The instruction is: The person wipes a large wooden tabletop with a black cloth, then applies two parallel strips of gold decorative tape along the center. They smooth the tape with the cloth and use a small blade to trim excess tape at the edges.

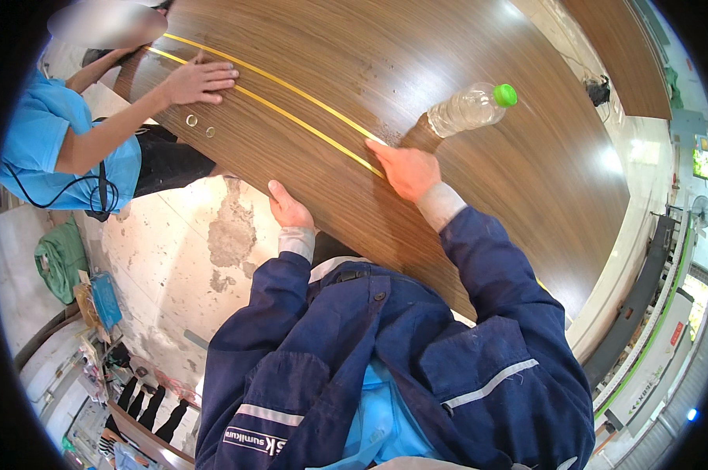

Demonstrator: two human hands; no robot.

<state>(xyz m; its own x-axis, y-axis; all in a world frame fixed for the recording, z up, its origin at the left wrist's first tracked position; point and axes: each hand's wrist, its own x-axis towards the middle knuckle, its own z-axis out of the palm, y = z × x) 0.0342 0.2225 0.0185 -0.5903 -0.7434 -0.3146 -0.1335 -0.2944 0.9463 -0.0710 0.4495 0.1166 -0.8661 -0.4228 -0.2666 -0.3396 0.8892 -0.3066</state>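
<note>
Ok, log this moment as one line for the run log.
left hand: gripping wood panel edge | right hand: pressing yellow tape measure flat on panel | co-worker's hand: holding tape's far end | plastic bottle: lying on panel

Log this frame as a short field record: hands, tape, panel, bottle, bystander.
left hand: grips near edge of wood-grain panel
right hand: flat on panel, pressing yellow tape measure
plastic bottle: green cap, lying on panel beyond right hand
co-worker's hand: holds tape at far end
metal rings: two, near co-worker's hand
</note>
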